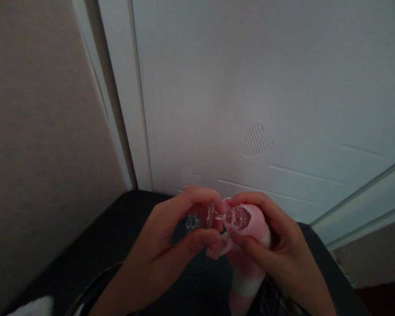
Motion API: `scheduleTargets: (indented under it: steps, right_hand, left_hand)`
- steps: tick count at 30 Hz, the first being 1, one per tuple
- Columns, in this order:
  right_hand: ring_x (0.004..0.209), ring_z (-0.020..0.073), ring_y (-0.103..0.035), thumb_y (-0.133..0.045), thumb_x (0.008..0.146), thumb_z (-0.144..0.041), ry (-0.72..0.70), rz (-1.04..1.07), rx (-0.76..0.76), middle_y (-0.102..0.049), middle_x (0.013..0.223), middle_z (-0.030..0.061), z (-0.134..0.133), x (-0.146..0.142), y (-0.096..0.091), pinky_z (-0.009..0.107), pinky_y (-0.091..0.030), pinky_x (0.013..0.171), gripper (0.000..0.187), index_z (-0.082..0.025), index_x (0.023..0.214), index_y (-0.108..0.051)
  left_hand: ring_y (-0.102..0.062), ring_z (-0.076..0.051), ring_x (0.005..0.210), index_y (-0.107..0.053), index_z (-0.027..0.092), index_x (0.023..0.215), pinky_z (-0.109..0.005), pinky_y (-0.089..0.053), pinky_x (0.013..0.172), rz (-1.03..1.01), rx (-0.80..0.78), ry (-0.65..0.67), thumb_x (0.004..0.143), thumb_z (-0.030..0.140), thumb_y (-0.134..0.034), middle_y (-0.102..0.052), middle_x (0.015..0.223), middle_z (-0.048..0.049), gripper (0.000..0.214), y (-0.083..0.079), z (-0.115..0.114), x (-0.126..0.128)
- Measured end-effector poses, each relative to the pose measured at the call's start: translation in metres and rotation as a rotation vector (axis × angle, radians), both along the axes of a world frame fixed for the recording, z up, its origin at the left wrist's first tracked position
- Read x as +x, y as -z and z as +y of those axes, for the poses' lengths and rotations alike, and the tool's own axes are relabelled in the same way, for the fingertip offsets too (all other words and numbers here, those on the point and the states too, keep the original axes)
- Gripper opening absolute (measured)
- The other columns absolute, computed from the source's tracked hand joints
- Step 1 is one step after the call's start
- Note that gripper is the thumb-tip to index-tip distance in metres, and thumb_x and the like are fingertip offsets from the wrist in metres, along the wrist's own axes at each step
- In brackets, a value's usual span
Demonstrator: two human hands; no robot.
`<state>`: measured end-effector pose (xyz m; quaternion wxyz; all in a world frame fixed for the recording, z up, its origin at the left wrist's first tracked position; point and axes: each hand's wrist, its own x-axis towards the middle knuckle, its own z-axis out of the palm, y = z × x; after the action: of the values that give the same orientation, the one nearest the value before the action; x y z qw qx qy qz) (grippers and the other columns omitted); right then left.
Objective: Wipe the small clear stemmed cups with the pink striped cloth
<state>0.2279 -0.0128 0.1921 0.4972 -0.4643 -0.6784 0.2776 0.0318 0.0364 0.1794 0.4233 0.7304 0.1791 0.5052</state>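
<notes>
A small clear stemmed glass (220, 216) lies sideways between my hands. My left hand (181, 237) is closed, its thumb and fingers around the foot end of the glass. In my right hand (276, 237), also closed, is a pink and white fuzzy sock (258, 221), gripped at its opening. The bowl of the glass sits at the mouth of the sock, partly inside. The rest of the sock hangs down over the dark table. Behind my left fingers stands another clear faceted glass piece (193, 222), largely hidden.
The dark table (102, 237) meets a white door panel (197, 87) with embossed hearts. A beige wall (46, 109) rises on the left. Something white and fluffy (34, 307) shows at the lower left, near a dark curved edge.
</notes>
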Motion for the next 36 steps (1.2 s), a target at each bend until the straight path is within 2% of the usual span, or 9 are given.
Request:
scheduleTargets:
  steps: [10,16,21,23,27,31,36]
  right_hand:
    - [0.080,0.0114,-0.070,-0.062,0.072,-0.001,-0.019,-0.007,-0.057,-0.077,0.091,-0.0065,0.006,-0.002,-0.002,0.018,-0.053,0.073,0.038,-0.027,0.097,-0.073]
    - [0.071,0.0129,-0.065,-0.063,0.076,-0.007,0.010,-0.040,-0.129,-0.073,0.079,-0.0048,0.007,0.000,-0.001,0.022,-0.049,0.065,0.021,-0.023,0.087,-0.072]
    - [0.075,0.0159,-0.063,-0.065,0.074,-0.007,0.045,-0.144,-0.129,-0.070,0.081,-0.0024,0.012,-0.004,0.002,0.026,-0.046,0.068,0.021,-0.022,0.087,-0.070]
    - [0.077,0.0176,-0.061,-0.066,0.073,-0.007,0.056,-0.197,-0.121,-0.070,0.083,-0.0006,0.013,-0.006,0.004,0.028,-0.044,0.068,0.022,-0.020,0.089,-0.069]
    - [0.070,0.0166,-0.055,-0.068,0.076,-0.011,0.059,-0.262,-0.082,-0.065,0.077,-0.0010,0.012,-0.010,0.005,0.027,-0.038,0.063,0.013,-0.020,0.083,-0.065]
    - [0.072,0.0167,-0.057,-0.068,0.077,-0.009,0.078,-0.242,-0.039,-0.067,0.080,-0.0009,0.014,-0.014,0.006,0.027,-0.041,0.065,0.015,-0.021,0.086,-0.066]
    - [0.078,0.0184,-0.062,-0.069,0.075,-0.006,0.096,-0.194,-0.044,-0.070,0.085,0.0007,0.022,-0.016,0.010,0.028,-0.046,0.069,0.020,-0.021,0.088,-0.068]
  left_hand:
    - [-0.064,-0.013,0.068,-0.065,0.024,0.102,-0.023,-0.050,0.069,0.008,-0.007,0.045,0.097,0.033,-0.066,-0.068,0.079,0.0032,0.010,-0.001,0.002,0.001]
    - [-0.065,-0.013,0.080,-0.062,0.027,0.108,-0.024,-0.048,0.077,0.155,0.058,-0.026,0.100,0.030,-0.061,-0.066,0.090,0.0041,0.009,0.002,0.006,0.000]
    - [-0.060,-0.014,0.084,-0.060,0.023,0.098,-0.024,-0.047,0.075,0.219,0.138,-0.144,0.091,0.028,-0.072,-0.063,0.090,0.0024,0.014,-0.001,0.008,0.002]
    - [-0.061,-0.015,0.087,-0.062,0.024,0.100,-0.024,-0.047,0.077,0.229,0.193,-0.146,0.088,0.025,-0.076,-0.063,0.094,0.0023,0.019,-0.004,0.007,0.005]
    - [-0.063,-0.014,0.088,-0.068,0.027,0.107,-0.023,-0.050,0.077,0.288,0.266,-0.132,0.084,0.012,-0.077,-0.065,0.100,0.0016,0.028,-0.007,0.004,0.009]
    - [-0.063,-0.014,0.084,-0.073,0.026,0.100,-0.023,-0.051,0.075,0.263,0.264,-0.206,0.085,0.005,-0.071,-0.066,0.097,0.0010,0.026,-0.005,0.004,0.010]
    - [-0.061,-0.013,0.078,-0.077,0.026,0.102,-0.023,-0.050,0.070,0.253,0.183,-0.240,0.084,0.010,-0.076,-0.067,0.092,0.0016,0.024,-0.003,0.010,0.009]
